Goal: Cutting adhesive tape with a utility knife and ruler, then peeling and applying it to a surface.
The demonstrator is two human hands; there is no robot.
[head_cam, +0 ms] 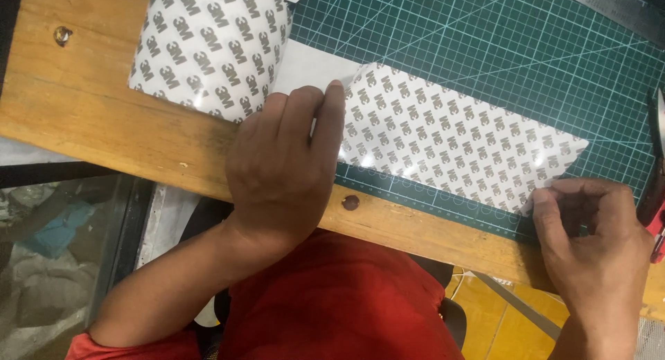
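Two printed sheets [450,138] are lying on the cutting mat [499,48]; left hand [284,173] is pressing one, right hand [589,242] is pinching its corner.

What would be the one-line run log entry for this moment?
left hand: pressing printed backing sheet | right hand: pinching sheet corner | surface: green cutting mat on wooden table

Dark green gridded cutting mat [499,34]; white backing sheet [450,138], repeating grey print.
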